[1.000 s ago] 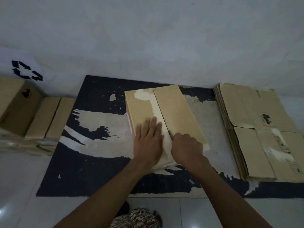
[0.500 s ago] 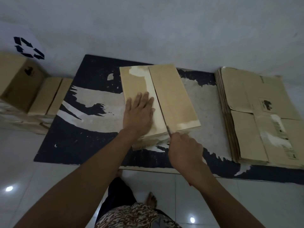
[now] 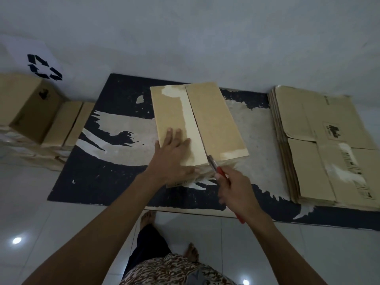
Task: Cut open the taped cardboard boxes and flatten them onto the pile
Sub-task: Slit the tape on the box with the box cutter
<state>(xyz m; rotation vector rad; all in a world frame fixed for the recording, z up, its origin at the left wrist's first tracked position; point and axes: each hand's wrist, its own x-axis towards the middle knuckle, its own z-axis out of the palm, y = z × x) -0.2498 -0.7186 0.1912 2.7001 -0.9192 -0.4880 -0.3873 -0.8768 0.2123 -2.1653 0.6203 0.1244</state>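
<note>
The room is dim and a bit gray. Two small bright spots of light shine on the glossy floor (image 3: 61, 233). The picture looks soft, and straight lines bend near the edges. Shadows are faint.

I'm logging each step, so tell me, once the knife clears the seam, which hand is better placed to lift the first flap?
Probably the left hand: it lies flat on the box beside the seam, holding nothing. The right hand grips the knife.
</note>
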